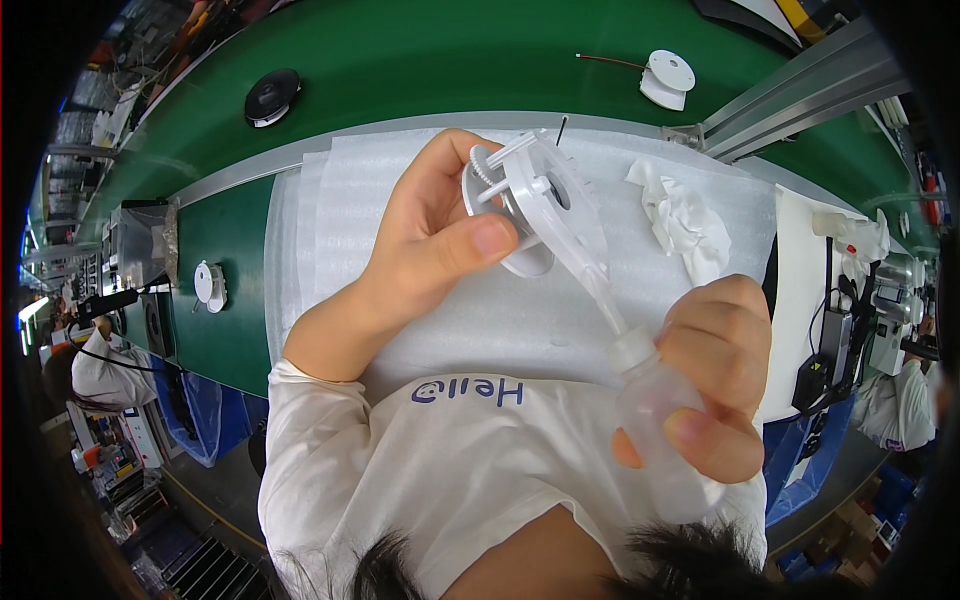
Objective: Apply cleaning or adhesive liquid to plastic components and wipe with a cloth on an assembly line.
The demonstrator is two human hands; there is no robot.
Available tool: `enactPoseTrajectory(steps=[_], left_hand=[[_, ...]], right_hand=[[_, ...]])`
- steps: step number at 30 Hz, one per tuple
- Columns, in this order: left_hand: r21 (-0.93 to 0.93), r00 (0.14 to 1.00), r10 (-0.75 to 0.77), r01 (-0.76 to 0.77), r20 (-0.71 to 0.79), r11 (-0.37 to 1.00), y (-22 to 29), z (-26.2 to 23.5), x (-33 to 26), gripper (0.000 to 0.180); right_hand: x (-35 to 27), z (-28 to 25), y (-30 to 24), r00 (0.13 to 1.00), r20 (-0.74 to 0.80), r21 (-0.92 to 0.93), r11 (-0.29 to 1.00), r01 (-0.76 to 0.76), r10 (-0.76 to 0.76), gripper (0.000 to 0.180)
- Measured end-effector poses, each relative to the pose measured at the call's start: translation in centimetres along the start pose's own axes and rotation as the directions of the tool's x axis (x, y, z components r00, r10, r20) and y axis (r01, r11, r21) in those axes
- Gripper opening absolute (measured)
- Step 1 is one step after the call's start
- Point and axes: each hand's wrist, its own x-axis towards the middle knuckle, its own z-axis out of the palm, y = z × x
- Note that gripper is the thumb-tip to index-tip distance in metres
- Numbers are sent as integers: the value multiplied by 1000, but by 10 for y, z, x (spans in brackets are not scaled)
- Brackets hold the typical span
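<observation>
My left hand [435,225] grips a white plastic housing [535,195] with posts and a small toothed gear, holding it up over the foam-covered bench. The fingers behind the housing are partly hidden. My right hand [715,370] is wrapped round a translucent squeeze bottle [655,430], tilted so its long nozzle points up and left. The nozzle's tip reaches the housing's underside; whether it touches cannot be made out. A crumpled white cloth [685,220] lies on the foam sheet, beyond my right hand.
White foam sheets [340,200] cover the bench. Across the green belt [450,60] sit a black round device [272,97] and a white round part [668,78] with a red wire. Another white part [210,286] lies at left. A metal frame post [800,90] stands at right.
</observation>
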Motion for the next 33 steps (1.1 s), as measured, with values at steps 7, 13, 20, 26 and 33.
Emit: enactPoseTrajectory(steps=[7, 13, 20, 26, 33], left_hand=[[38, 989, 112, -108, -95, 993, 0, -1, 14, 48], [987, 903, 401, 159, -153, 20, -13, -73, 102, 57], [906, 886, 414, 336, -211, -257, -27, -100, 113, 54], [951, 793, 607, 226, -55, -210, 18, -132, 20, 38], [123, 226, 300, 937, -927, -326, 95, -230, -114, 57]], right_hand=[[0, 10, 9, 958, -237, -27, 987, 159, -161, 39], [3, 3, 6, 987, -130, 43, 994, 99, -93, 44], [1, 0, 11, 996, -78, 77, 996, 45, -39, 44], [0, -2, 11, 999, -31, 18, 1000, -24, 24, 48], [1, -3, 12, 999, 39, 60, 998, 30, -32, 48]])
